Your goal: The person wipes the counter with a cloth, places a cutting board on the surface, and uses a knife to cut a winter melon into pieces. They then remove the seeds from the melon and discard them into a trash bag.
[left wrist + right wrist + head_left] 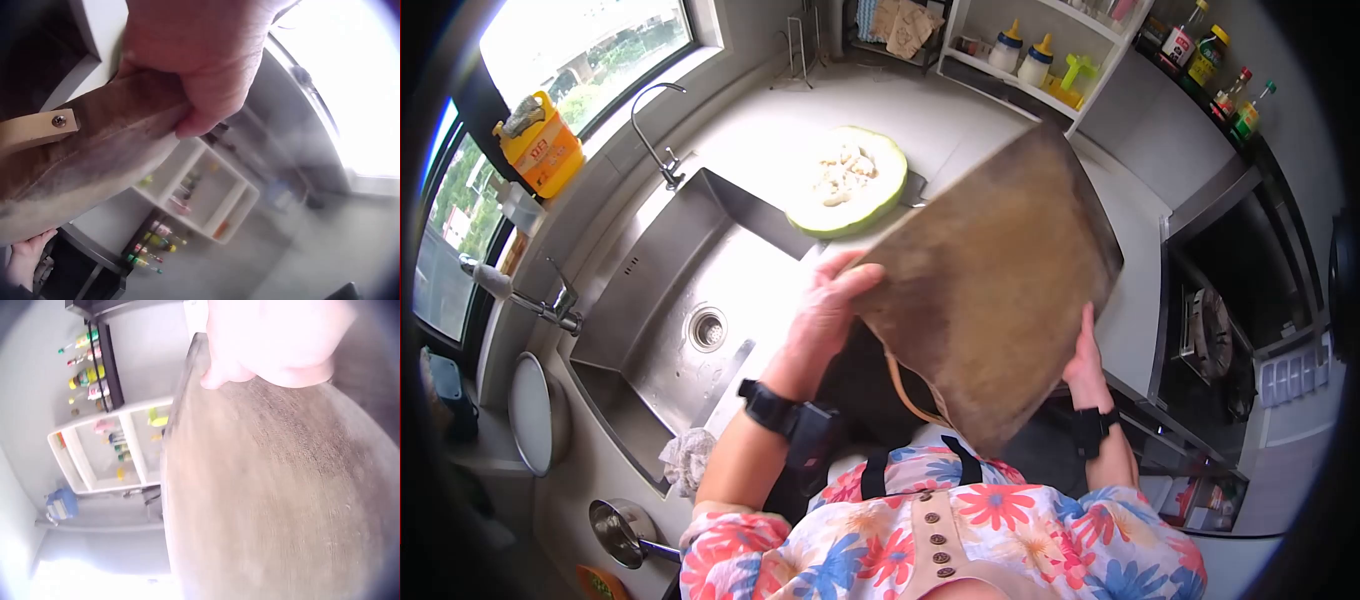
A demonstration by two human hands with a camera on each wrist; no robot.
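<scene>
Brown board [990, 270] slants between left hand [825, 310] and right hand [1085, 355], fingers clamped on its opposite edges.

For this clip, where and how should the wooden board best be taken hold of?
Probably at two opposite edges of the wooden board, with the left grip coming from the left and the right grip from the right: it is a broad, thick slab held tilted, and its strap sits on one edge, so that alone may let it swing.
</scene>
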